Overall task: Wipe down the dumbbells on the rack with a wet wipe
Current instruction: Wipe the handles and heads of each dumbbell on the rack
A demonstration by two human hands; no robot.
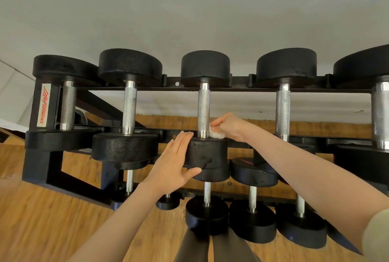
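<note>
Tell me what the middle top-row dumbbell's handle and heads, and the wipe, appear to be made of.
Handle: bright metal, probably chromed steel, with a knurled crosshatch grip and smooth polished ends. Near head: matte black with a pebbled skin, likely rubber or coated iron; cannot tell which. Wet wipe: white, soft, bunched nonwoven-looking cloth, pinched in the right hand.

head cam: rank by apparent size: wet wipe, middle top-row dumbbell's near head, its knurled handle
1. Near head, largest, and nearest the camera, so partly perspective.
2. Knurled handle.
3. Wet wipe, smallest; bunched in the right hand, partly hidden.
</note>
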